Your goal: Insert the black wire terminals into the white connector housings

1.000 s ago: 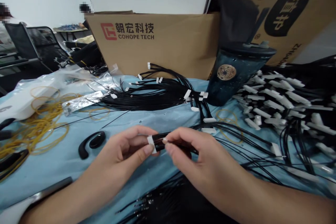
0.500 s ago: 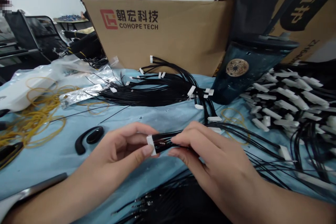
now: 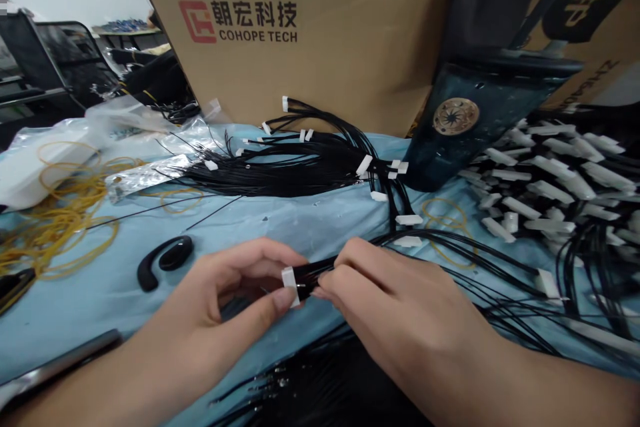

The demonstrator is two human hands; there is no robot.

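My left hand [image 3: 235,287] pinches a small white connector [image 3: 289,284] between thumb and fingers, just above the blue table cloth [image 3: 100,300]. Thin black wires [image 3: 320,269] run out of that connector to the right. My right hand [image 3: 395,300] is closed on those wires right beside the connector, fingertips nearly touching the left thumb. Both hands hover near the front middle of the table.
A bundle of black wires with white connectors [image 3: 295,170] lies behind the hands. A heap of white connectors [image 3: 545,180] fills the right. A dark cup [image 3: 465,127], cardboard boxes [image 3: 320,47], yellow rubber bands [image 3: 65,213] and a black earpiece [image 3: 165,258] surround them.
My right fingers slid left along the wires up to the connector. The view shifted slightly; the left hand kept its pinch.
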